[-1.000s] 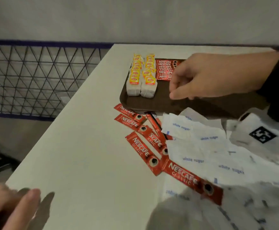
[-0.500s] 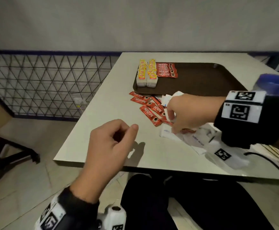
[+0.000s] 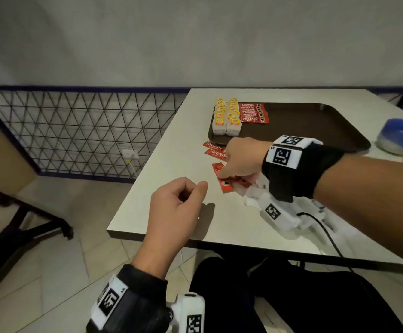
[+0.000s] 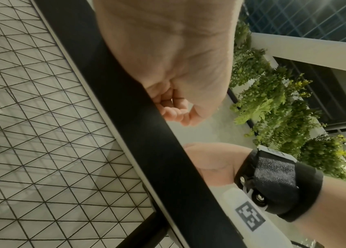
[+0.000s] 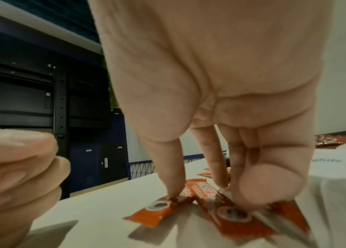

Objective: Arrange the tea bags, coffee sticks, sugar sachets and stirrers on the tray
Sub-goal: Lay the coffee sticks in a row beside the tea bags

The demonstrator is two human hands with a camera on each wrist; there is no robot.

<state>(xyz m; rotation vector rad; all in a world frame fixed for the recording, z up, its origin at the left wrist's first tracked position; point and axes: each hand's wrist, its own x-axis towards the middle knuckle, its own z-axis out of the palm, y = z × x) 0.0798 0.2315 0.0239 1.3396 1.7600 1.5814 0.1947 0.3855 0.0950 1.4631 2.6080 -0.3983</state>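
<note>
A brown tray (image 3: 315, 131) holds two rows of yellow-tagged tea bags (image 3: 225, 116) and a stack of red coffee sticks (image 3: 253, 112) at its left end. More coffee sticks (image 3: 213, 149) lie loose on the white table in front of the tray. My right hand (image 3: 224, 175) is down on that pile. There its index fingertip presses one stick (image 5: 159, 208), while thumb and middle fingers pinch another (image 5: 231, 214). White sugar sachets (image 3: 252, 197) lie under and beside that hand. My left hand (image 3: 195, 191) hovers loosely curled over the table's near left part, holding nothing.
A blue object (image 3: 402, 138) sits at the table's right edge beside the tray. A white marker-tagged device (image 3: 277, 215) with a black cable lies under my right forearm. A wire-mesh railing (image 3: 75, 131) runs left of the table; its near edge (image 3: 195, 239) is just below my left hand.
My right hand came back from the tray to the loose coffee sticks and now pinches them. My left hand rose from the near corner to hover over the table.
</note>
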